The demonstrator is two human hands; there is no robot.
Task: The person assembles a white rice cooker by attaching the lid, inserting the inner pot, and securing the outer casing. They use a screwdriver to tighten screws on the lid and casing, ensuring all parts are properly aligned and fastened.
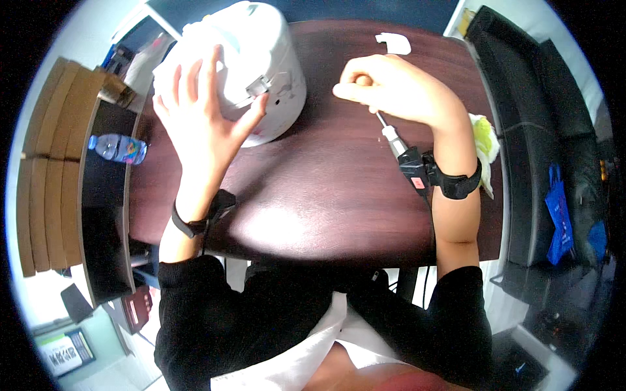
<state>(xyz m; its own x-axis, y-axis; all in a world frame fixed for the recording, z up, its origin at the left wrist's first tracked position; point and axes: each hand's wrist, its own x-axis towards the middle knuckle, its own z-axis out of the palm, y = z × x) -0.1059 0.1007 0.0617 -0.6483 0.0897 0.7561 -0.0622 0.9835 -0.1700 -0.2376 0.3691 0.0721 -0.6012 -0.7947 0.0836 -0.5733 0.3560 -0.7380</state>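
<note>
A white, rounded appliance (pixel 277 55), perhaps a rice cooker, stands at the far left of the table. Its small latch-like part (pixel 258 86) faces my left hand (pixel 199 98), which is spread open against or just over the appliance's left side. To the right of it, my right hand (pixel 391 85) is closed in a fist over the table; what its fingers hold, if anything, is hidden. Just below that fist is a screwdriver (pixel 392 135) with a thin metal shaft and a white-and-clear handle; its contact with the hand cannot be made out.
A small white plastic piece (pixel 395 43) lies at the table's (pixel 326 195) far right. On the right edge is a green-and-white cloth or wrapper (pixel 484 138). A water bottle (pixel 119 148) and brown cartons (pixel 55 163) are at left, a black sofa (pixel 528 117) at right.
</note>
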